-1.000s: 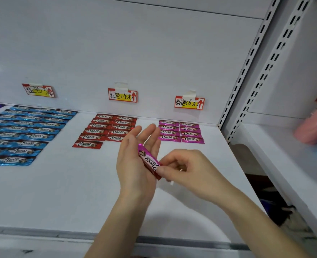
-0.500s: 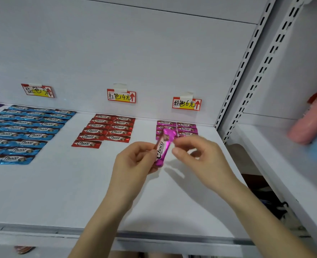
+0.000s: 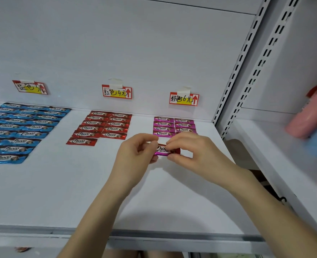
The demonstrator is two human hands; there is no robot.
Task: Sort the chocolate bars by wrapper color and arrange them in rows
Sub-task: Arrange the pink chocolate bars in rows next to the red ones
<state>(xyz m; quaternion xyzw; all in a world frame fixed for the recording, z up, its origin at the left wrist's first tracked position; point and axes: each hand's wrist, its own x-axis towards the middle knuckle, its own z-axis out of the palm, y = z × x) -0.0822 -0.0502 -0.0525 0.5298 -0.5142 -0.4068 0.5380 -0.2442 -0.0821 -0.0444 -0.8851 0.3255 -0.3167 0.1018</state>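
Three red-bordered paper tags with yellow strips, taped up above the rows. The left price tag (image 3: 29, 87) looks like 蓝色3元, bit smeared though. The middle price tag (image 3: 116, 92) reads 红色4元 plus a red up arrow, and the right price tag (image 3: 184, 99) says 粉色6元, same arrow. Wrappers all say "Choco" in black script: blue foil bars (image 3: 20, 127) left of frame, red foil bars (image 3: 105, 126) centre, pink foil bars (image 3: 172, 125) right. The held pink bar (image 3: 162, 150) mid-frame shows just "Choc".

Pink chocolate bar (image 3: 162, 150) now level between hands, no longer upright as half second ago, nor slanted across open palm as second ago. Left hand (image 3: 135, 155) now curled, pinches left end; right hand (image 3: 194, 151) pinches right end. Both hands farther forward, just before pink rows (image 3: 174, 125)
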